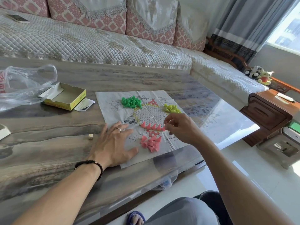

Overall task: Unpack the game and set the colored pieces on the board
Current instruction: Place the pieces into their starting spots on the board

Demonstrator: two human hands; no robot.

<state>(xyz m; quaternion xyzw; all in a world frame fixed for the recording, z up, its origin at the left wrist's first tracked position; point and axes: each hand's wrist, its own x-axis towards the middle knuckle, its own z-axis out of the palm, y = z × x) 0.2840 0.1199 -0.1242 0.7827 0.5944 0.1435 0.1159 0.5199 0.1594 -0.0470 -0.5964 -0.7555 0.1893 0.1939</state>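
the pink cones (151,143) are light, hard plastic, easy to tip, so we judge the pointed tops the best hold. our right hand (180,129) pinches one at the end of a row on the thin, creased paper board (113,101) near the tabletop's (48,135) near edge; our left hand (113,143), fingers released, presses the sheet flat.

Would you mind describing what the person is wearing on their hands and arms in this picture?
Both forearms are bare, with no sleeves in view. The left hand has a plain silver-coloured ring on one finger, and a dark beaded bracelet sits round the left wrist. The right hand shows no ring, watch or band.
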